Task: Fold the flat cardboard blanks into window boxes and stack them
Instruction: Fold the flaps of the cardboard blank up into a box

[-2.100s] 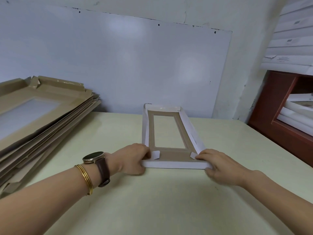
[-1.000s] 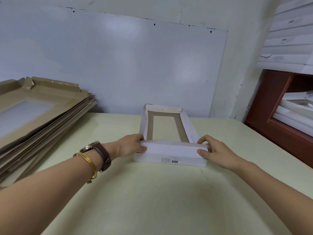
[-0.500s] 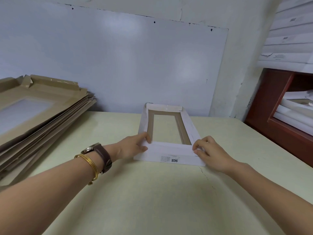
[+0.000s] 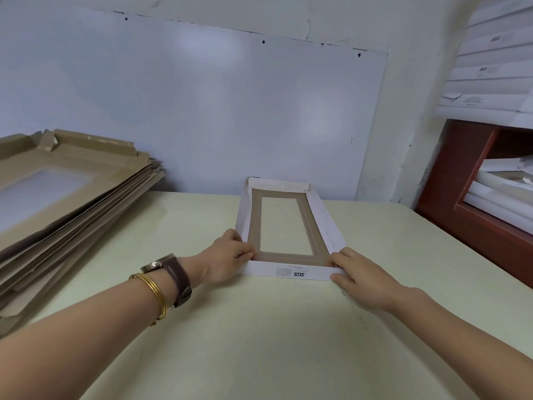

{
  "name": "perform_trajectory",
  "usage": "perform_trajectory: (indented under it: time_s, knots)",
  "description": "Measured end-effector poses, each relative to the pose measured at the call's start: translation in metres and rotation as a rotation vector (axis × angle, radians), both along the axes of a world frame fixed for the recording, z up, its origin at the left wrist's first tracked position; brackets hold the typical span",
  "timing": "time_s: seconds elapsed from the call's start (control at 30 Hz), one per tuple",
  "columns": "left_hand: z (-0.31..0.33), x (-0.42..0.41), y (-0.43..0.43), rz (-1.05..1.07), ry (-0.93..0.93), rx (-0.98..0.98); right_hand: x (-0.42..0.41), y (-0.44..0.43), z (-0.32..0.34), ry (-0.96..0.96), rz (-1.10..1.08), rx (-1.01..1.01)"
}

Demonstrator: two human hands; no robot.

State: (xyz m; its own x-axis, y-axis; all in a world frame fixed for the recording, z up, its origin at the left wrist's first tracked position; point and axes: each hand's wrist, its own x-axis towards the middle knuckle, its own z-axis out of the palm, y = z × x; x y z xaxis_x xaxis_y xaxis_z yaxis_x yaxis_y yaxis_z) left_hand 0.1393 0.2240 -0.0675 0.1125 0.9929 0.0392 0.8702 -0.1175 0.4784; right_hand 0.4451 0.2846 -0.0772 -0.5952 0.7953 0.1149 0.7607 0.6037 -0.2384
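White-and-brown cardboard window box (image 4: 291, 256), long and shallow, lying on the pale surface (image 4: 259, 342).
Its near corners are pinched by the left hand (image 4: 230, 255) and right hand (image 4: 357, 272); flat brown blanks (image 4: 72, 183) are stacked at left.

The near flap (image 4: 288, 274), upright two seconds ago, now lies folded outward, flat on the counter (image 4: 259, 342), label showing. Left grip (image 4: 227, 255) and right grip (image 4: 360, 275) have moved to its ends.
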Motion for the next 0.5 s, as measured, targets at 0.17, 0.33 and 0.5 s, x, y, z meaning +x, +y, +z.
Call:
perform_trajectory:
  time_s: [0.17, 0.33, 0.5]
  knots:
    - [0.002, 0.010, -0.002, 0.055, 0.258, 0.055, -0.003, -0.002, -0.006, -0.178, -0.068, 0.196]
    - [0.002, 0.021, 0.000, -0.066, 0.493, 0.112, -0.010, -0.002, -0.005, -0.188, -0.026, 0.178]
    - [0.001, 0.026, 0.000, -0.134, 0.368, 0.115, -0.007, -0.001, -0.004, -0.181, -0.012, 0.069]
